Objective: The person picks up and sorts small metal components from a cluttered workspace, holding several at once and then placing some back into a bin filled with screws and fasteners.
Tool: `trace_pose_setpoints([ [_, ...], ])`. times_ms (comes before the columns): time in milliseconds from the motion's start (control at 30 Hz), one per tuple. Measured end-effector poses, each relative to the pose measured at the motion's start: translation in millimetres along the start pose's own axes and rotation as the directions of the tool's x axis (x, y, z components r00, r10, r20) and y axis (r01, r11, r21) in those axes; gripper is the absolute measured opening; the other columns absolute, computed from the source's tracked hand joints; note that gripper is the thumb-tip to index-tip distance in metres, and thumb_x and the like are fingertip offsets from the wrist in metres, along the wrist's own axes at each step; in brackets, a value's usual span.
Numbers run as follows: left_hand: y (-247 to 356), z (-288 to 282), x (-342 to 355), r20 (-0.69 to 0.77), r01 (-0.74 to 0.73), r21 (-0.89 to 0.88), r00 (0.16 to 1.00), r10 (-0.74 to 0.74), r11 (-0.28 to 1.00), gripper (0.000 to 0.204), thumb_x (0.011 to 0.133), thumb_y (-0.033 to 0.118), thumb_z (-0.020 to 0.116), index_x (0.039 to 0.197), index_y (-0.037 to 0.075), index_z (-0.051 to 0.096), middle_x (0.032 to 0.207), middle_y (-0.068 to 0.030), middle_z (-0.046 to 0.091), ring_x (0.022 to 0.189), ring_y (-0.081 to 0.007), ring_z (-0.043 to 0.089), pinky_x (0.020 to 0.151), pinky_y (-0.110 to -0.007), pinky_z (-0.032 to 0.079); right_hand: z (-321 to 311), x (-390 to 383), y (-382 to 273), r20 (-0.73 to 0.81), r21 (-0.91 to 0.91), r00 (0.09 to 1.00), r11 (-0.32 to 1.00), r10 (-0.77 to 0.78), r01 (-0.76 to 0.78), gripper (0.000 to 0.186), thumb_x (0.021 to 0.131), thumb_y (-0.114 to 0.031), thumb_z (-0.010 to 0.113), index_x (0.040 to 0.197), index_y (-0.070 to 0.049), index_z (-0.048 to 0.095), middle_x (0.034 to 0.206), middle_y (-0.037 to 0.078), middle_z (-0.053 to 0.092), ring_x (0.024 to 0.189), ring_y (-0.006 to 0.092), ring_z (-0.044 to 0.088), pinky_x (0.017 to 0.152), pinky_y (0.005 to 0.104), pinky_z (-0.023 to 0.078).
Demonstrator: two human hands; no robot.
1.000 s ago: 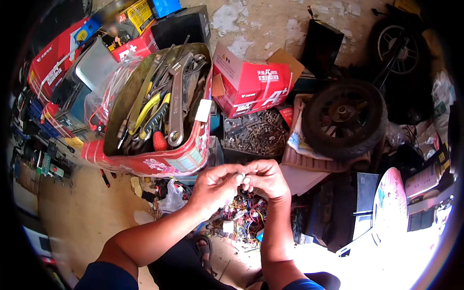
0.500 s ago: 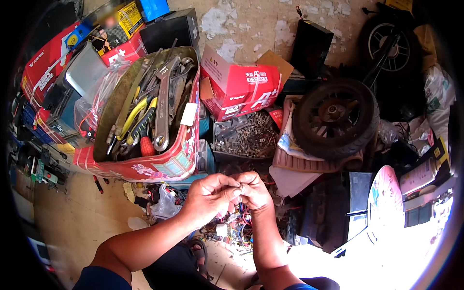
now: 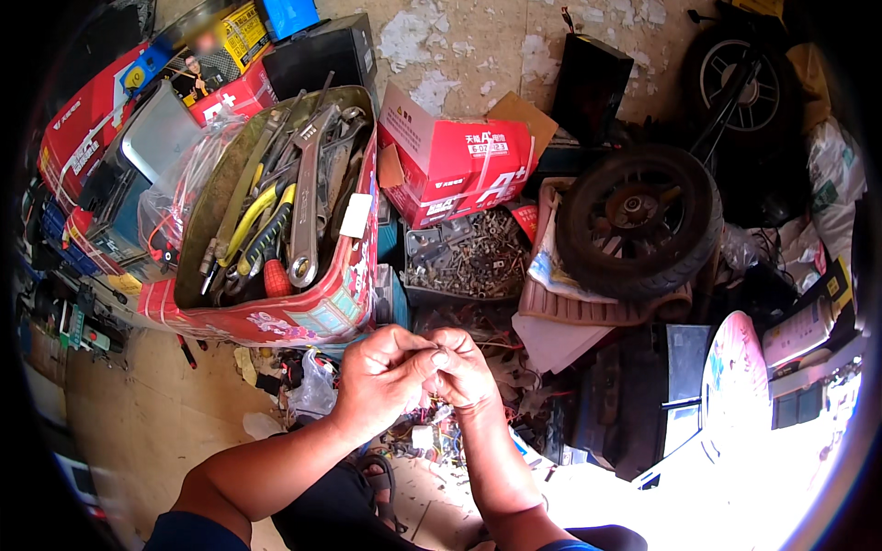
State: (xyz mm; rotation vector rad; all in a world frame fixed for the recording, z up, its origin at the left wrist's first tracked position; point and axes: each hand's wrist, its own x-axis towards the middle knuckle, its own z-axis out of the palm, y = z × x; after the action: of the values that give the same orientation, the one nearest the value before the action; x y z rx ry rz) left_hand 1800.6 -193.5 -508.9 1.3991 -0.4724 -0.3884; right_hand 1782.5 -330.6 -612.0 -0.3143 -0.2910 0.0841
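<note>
- Fingers (image 3: 402,340) of the left hand (image 3: 375,384): bent and closed, thumb pressed toward the forefinger.
- Right hand (image 3: 466,375): fingers likewise closed, their tips meeting those of the left; whether something small is gripped between them cannot be told.
- Wires (image 3: 447,430): a tangled, many-coloured heap on the floor, below the joined hands and partly hidden by them.
- Plastic bag (image 3: 314,387): clear and crumpled, left of the wires.
- Red tin (image 3: 266,323): beyond the left hand, filled with tools, among them a wrench (image 3: 306,202).
- Tray of screws (image 3: 459,296): ahead of the hands, in front of a red carton (image 3: 473,165) with raised flaps.
- Wheel (image 3: 636,213): lying flat, right of the tray.
</note>
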Motion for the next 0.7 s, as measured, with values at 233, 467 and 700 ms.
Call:
trace_pose_setpoints([
  [233,5,-2,2,-0.092,0.083,-0.039,0.992,-0.086,0.996,0.017,0.092,0.008,0.076,0.086,0.002,0.061,0.068,-0.0019,0.063,0.055,-0.0050,0.058,0.047,-0.021,0.046,11,2,2,-0.060,-0.073,0.998,0.997,-0.003,-0.001,0.019,0.097,-0.014,0.069,0.096,0.005,0.068,0.079,0.012,0.068,0.068,0.0240,0.068,0.061,0.0384,0.060],
  [467,3,-4,6,-0.016,0.100,-0.075,0.995,-0.101,0.992,0.010,0.097,0.007,0.069,0.095,0.000,0.062,0.077,-0.0033,0.065,0.066,-0.0077,0.063,0.056,-0.022,0.052,11,1,-2,-0.092,0.010,0.995,1.000,0.026,-0.025,0.014,0.096,-0.012,0.069,0.094,0.002,0.068,0.075,0.009,0.065,0.065,0.0249,0.066,0.058,0.0407,0.059],
  [700,5,-5,4,0.132,0.087,-0.074,0.988,-0.076,0.993,0.013,0.104,0.008,0.057,0.114,-0.001,0.059,0.088,-0.0039,0.067,0.070,-0.0091,0.062,0.063,-0.023,0.052,2,-1,-6,-0.078,0.110,0.997,0.994,0.003,0.005,0.013,0.095,-0.011,0.069,0.101,0.001,0.069,0.081,0.008,0.066,0.068,0.0181,0.062,0.061,0.0316,0.054],
])
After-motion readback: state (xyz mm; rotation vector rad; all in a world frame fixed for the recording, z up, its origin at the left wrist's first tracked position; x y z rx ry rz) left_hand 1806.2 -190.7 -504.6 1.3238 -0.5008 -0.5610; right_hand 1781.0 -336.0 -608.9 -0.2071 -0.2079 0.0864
